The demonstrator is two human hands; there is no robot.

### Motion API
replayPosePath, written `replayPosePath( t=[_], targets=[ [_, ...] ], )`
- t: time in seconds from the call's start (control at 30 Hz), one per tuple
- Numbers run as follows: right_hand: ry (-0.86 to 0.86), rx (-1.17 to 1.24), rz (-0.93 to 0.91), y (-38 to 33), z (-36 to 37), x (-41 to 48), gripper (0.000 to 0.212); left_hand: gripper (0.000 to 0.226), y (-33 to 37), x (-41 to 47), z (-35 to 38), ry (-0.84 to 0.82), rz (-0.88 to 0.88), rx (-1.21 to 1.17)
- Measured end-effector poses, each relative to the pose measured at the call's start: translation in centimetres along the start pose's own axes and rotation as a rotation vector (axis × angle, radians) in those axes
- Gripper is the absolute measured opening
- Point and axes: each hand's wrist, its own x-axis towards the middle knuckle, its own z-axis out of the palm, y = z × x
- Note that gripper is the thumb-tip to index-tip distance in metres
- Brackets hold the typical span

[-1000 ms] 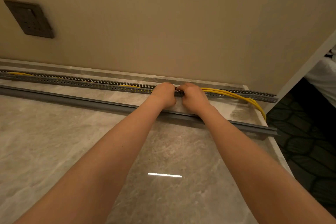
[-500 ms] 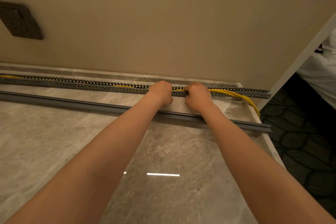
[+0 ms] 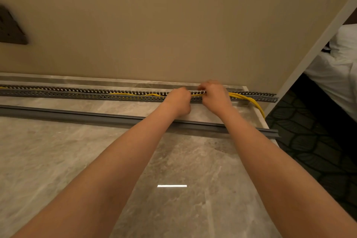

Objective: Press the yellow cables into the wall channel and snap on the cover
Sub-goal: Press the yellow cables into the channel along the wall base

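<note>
Yellow cables (image 3: 249, 99) are being pushed into the grey slotted channel (image 3: 77, 93) by the wall; the left hand (image 3: 178, 100) and right hand (image 3: 215, 96) are curled shut on them, close together; the loose end must be pushed in next; the cover (image 3: 77, 115) lies unused nearby.

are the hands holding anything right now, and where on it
Both the left hand and right hand sit on the yellow cables at the slotted channel; the fingers are blurred, so an actual grip cannot be told.

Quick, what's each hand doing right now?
Left hand: curled at the slotted channel, fingers hidden, grasp cannot be told.
Right hand: pinching the yellow cables.
</note>
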Motion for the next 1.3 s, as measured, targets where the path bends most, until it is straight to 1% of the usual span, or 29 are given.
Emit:
replayPosePath(
  t=[0.1, 0.2, 0.3, 0.37, 0.43, 0.53, 0.6, 0.7, 0.77, 0.87, 0.93, 1.0, 1.1, 1.17, 1.23, 1.3],
  targets=[
    [-0.036, -0.141, 0.021, 1.9, -0.4, -0.6, 0.037, 0.031, 0.0, 0.0, 0.0, -0.02, -0.012, 0.024],
    [-0.018, -0.142, 0.036, 2.8, -0.4, -1.1, 0.035, 0.028, 0.7, 0.1, -0.5, -0.04, -0.025, 0.059],
    [-0.053, -0.205, -0.008, 2.9, -1.0, -1.0, 0.034, 0.027, 1.3, 0.3, -0.8, -0.058, -0.045, 0.107],
    [-0.045, -0.238, -0.004, 3.5, -2.2, -0.2, 0.036, 0.029, 1.5, 0.4, -0.7, -0.068, -0.055, 0.147],
    [-0.04, -0.23, 0.04, 4.3, -3.5, 0.5, 0.036, 0.029, 1.7, 0.3, -0.6, -0.069, -0.062, 0.174],
    [-0.052, -0.145, 0.089, 4.9, -4.1, 0.4, 0.031, 0.026, 2.0, 0.6, -0.8, -0.076, -0.072, 0.217],
    [-0.085, -0.129, 0.065, 4.6, -3.6, -0.5, 0.03, 0.027, 2.4, 0.9, -1.3, -0.093, -0.08, 0.274],
    [-0.109, -0.205, -0.013, 4.2, -2.8, -1.7, 0.03, 0.032, 3.3, 1.6, -1.6, -0.136, -0.088, 0.382],
    [-0.072, -0.227, -0.048, 4.1, -2.5, -2.0, 0.03, 0.034, 3.9, 2.1, -1.7, -0.178, -0.103, 0.463],
    [-0.017, -0.186, -0.024, 4.3, -2.1, -2.0, 0.029, 0.038, 5.0, 2.9, -1.9, -0.244, -0.12, 0.569],
    [0.054, -0.222, -0.033, 4.4, -1.7, -2.3, 0.023, 0.037, 5.4, 3.3, -1.8, -0.255, -0.114, 0.584],
    [0.129, -0.306, -0.036, 5.0, -1.0, -2.5, 0.013, 0.036, 5.6, 3.4, -1.9, -0.257, -0.108, 0.588],
    [0.15, -0.368, -0.011, 5.8, -0.3, -2.3, 0.023, 0.034, 5.8, 3.6, -2.3, -0.297, -0.109, 0.606],
    [0.157, -0.372, -0.029, 5.4, -0.6, -2.5, 0.024, 0.035, 6.1, 3.7, -2.2, -0.336, -0.114, 0.633],
    [0.094, -0.294, -0.044, 4.9, -0.7, -2.6, 0.026, 0.035, 6.3, 3.8, -1.9, -0.365, -0.118, 0.655],
    [0.034, -0.283, 0.008, 4.4, -0.7, -2.8, 0.034, 0.035, 6.2, 3.8, -1.7, -0.341, -0.132, 0.616]
  ],
)
